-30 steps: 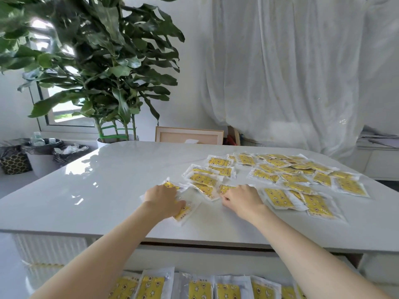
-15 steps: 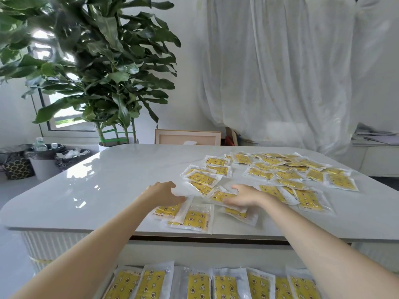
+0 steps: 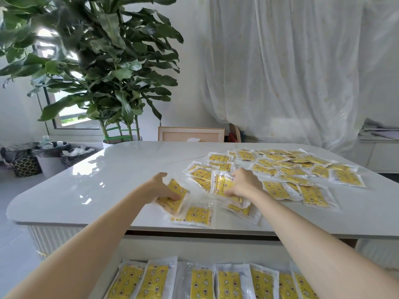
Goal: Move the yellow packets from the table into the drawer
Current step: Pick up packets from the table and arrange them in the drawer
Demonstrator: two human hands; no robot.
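Several yellow packets in clear wrappers lie spread over the right half of the white table. My left hand grips a small stack of packets near the table's front edge. My right hand grips another bunch of packets just to the right. A loose packet lies flat between and in front of the hands, and another packet lies under my right wrist. Below the table front, the open drawer holds a row of packets standing side by side.
A large potted plant stands behind the table's left corner. Bins with bags sit on the floor at the far left. A wooden frame leans behind the table, and white curtains hang at the back right.
Both hands have gathered packets toward the front edge and now hold bunches lifted off the surface. The view has tilted so more of the drawer shows.
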